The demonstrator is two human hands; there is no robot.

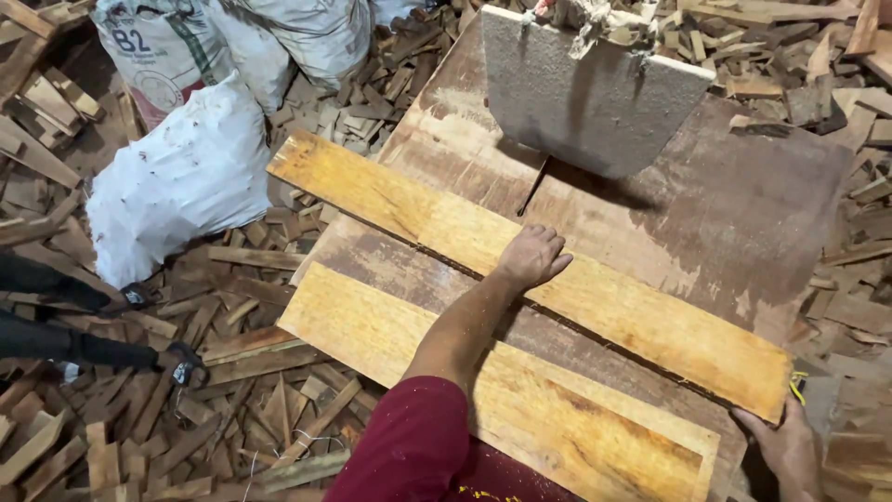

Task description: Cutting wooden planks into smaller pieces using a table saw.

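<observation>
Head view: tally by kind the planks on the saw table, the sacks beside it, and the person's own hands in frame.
Yellowish wooden planks: 2, far plank and near plank
White woven sacks: 3
Hands: 2, left hand flat on the far plank, right hand at its end
Total: 7

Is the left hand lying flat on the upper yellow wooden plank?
Yes, the left hand lies palm down on the upper yellow wooden plank.
</observation>
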